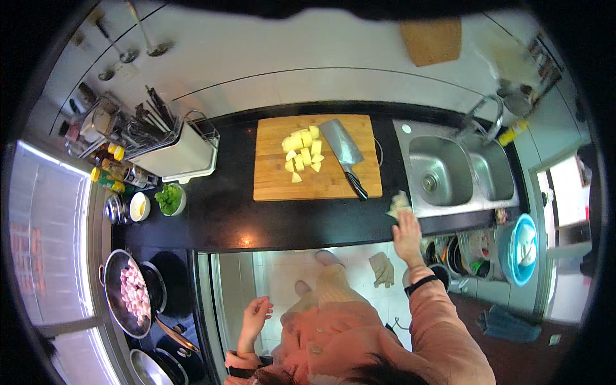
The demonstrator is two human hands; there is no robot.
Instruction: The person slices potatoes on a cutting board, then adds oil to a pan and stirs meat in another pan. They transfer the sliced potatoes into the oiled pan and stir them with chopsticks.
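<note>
At the counter's front edge, left of the sink, my right hand point(407, 237) is closed on a crumpled pale cloth point(399, 203). The cloth lies against the black counter, partly covered by my fingers. Below the counter edge my left hand point(256, 315) hangs in the air in front of my body, fingers loosely bent and nothing in them. A wooden cutting board point(273, 186) lies on the counter ahead. On it are chunks of peeled pale-yellow potato point(306, 154), and to their right a cleaver point(343, 151) with a black handle point(357, 185).
A double steel sink point(439, 173) is at right, a blue basin point(517, 250) beyond its front corner. At left stand a knife and chopstick holder point(183, 154), a bowl of green leaves point(170, 199), a small white bowl point(140, 206), and a pan of diced meat point(133, 292) on the stove.
</note>
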